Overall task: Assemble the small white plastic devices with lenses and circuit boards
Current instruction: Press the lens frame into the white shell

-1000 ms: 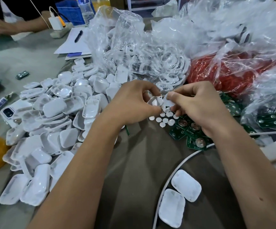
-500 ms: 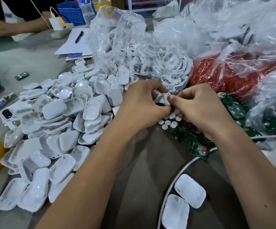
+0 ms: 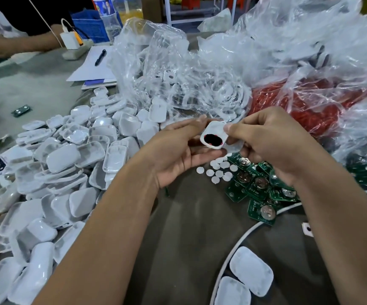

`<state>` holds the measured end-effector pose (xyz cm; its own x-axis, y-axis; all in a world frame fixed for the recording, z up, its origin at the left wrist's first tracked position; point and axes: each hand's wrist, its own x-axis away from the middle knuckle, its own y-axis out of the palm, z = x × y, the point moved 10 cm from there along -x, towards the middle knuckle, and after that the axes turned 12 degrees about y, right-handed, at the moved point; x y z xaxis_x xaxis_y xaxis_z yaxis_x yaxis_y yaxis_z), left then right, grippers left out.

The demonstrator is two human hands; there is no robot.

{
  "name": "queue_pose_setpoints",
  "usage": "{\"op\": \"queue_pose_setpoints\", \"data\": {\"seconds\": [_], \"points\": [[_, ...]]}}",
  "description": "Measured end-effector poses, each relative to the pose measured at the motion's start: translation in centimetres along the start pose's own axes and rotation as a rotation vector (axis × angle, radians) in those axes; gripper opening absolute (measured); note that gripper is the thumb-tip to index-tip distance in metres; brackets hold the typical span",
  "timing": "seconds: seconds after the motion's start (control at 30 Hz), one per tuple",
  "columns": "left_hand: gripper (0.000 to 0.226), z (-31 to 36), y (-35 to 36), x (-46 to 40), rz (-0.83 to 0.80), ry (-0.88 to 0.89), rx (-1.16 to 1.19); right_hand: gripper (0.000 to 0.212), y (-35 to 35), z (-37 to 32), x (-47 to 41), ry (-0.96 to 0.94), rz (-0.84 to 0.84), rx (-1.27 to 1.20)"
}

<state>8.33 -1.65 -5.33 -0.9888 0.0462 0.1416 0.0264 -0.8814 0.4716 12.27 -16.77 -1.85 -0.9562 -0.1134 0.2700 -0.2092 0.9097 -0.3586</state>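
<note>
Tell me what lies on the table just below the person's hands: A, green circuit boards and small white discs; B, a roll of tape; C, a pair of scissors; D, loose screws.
A: green circuit boards and small white discs lie on the table under the right hand.

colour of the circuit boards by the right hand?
Green circuit boards, with round silver parts; head view.

Assembly workshop: heaped white shells (image 3: pixel 68 164), circuit boards (image 3: pixel 259 190)
</note>
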Motion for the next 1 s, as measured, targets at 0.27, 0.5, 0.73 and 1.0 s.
{"op": "queue_pose_setpoints", "data": {"seconds": [0.27, 0.5, 0.73, 1.0], "points": [[0.035, -0.5, 0.6, -1.0, -0.101, -0.029, 0.190, 0.035, -1.1, -1.1, -0.4, -0.054, 0.075, -0.011], [0.027, -0.3, 1.2, -1.3, -0.072, 0.018, 0.433, 0.013, -3.9, -1.3, 0.0, -0.261, 0.306, -0.214], [0.023, -0.6, 1.8, -1.5, -0.004, 0.096, 0.490, 0.012, -3.5, -1.6, 0.8, -0.335, 0.264, -0.392], [0.027, -0.6, 2.2, -1.4, 0.011, 0.155, 0.484, 0.024, -3.1, -2.2, 1.6, -0.394, 0.303, -0.328]]}}
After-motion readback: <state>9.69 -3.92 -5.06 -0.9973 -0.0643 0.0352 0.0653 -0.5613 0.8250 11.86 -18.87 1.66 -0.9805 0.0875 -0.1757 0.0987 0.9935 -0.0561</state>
